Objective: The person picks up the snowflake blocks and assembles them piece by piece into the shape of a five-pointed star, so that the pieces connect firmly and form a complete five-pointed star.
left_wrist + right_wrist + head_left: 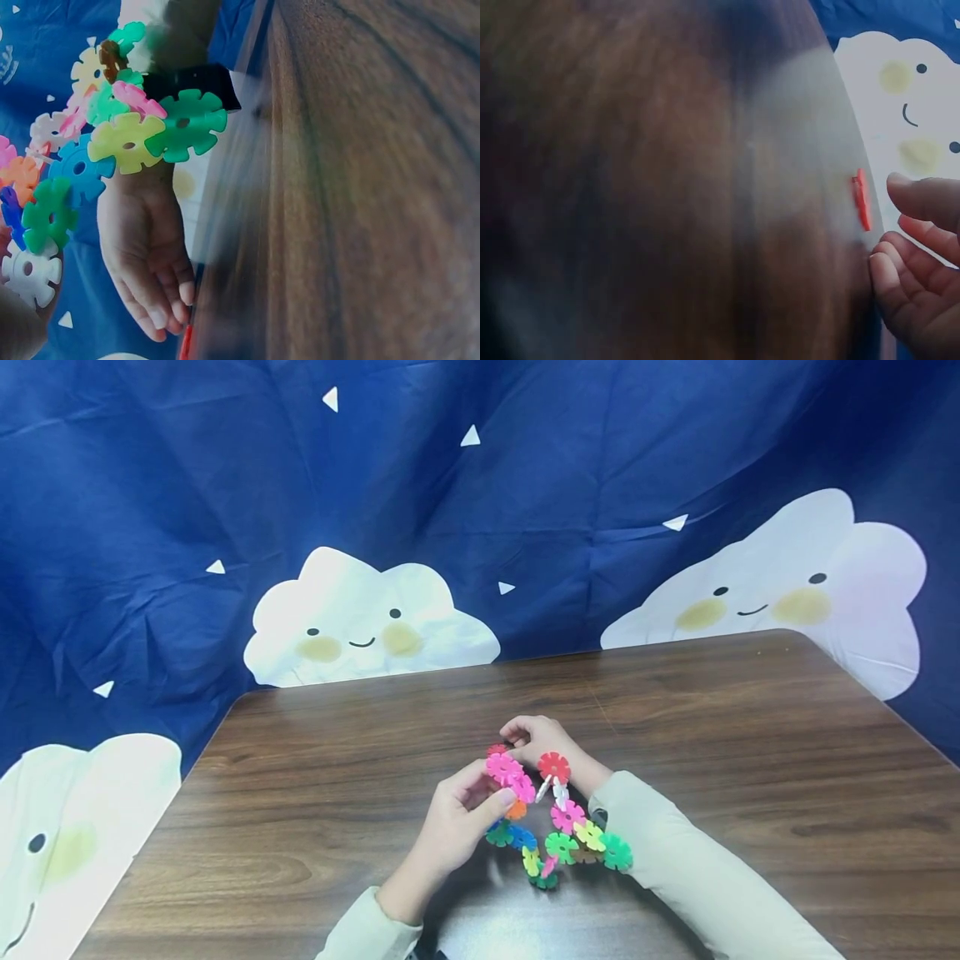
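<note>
A chain of linked plastic snowflake discs (567, 816) in pink, red, white, yellow, green, blue and orange hangs in front of the person. My left hand (453, 818) pinches one end of it, the thumb on a pink disc (504, 768). In the left wrist view, a white disc (30, 274) sits close to that hand's fingers. Beyond the chain, my right hand (538, 739) is low over the table with fingers loosely bent and nothing between them. A loose red disc (862, 199) lies on the table just off its fingertips, seen nearly edge-on.
The brown wood-grain table (337, 777) spans the front. Behind it hangs a blue cloth (540, 468) printed with smiling white clouds and triangles. The right sleeve (682, 852) passes close beside the chain's green disc (617, 852). A dark band (202, 82) circles the right wrist.
</note>
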`<state>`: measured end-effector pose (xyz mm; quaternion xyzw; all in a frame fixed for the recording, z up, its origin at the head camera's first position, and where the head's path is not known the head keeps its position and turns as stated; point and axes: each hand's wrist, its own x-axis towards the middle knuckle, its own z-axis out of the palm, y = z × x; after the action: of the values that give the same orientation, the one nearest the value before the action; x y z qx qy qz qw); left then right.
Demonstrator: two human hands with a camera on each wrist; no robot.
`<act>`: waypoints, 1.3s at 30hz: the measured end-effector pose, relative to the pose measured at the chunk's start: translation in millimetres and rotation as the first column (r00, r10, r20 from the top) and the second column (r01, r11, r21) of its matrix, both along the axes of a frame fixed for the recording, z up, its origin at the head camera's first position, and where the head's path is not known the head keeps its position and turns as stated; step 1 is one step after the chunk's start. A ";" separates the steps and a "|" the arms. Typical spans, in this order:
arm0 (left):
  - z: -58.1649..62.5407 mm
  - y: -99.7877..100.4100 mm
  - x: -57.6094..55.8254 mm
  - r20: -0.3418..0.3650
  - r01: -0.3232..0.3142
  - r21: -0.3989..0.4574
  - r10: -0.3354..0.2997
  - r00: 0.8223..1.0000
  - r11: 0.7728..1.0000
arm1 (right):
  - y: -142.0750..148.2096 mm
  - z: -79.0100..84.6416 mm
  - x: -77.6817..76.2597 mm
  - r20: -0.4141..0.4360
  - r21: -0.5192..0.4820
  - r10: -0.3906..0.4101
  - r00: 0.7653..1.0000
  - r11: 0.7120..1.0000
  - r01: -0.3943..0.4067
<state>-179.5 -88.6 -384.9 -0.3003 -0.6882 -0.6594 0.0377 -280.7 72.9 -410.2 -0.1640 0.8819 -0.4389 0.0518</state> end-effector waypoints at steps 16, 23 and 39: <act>-4.8 -5.2 -1.7 0.005 -0.029 0.024 0.029 1.000 0.999 | -14.1 -11.7 -4.8 -0.115 0.124 0.005 0.993 0.992 0.009; -4.5 -7.6 -2.0 0.009 -0.023 0.039 0.023 1.000 0.999 | -17.3 -9.4 -5.3 -0.074 0.132 -0.057 0.996 0.989 0.066; -0.6 -5.6 -0.6 0.036 -0.050 0.035 0.049 0.998 0.998 | -5.4 6.5 0.1 -0.057 0.115 -0.085 0.995 0.989 0.091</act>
<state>-180.0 -94.1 -385.5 -0.2708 -0.6841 -0.6756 0.0474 -280.6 67.5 -403.7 -0.1329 0.9136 -0.3838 0.0188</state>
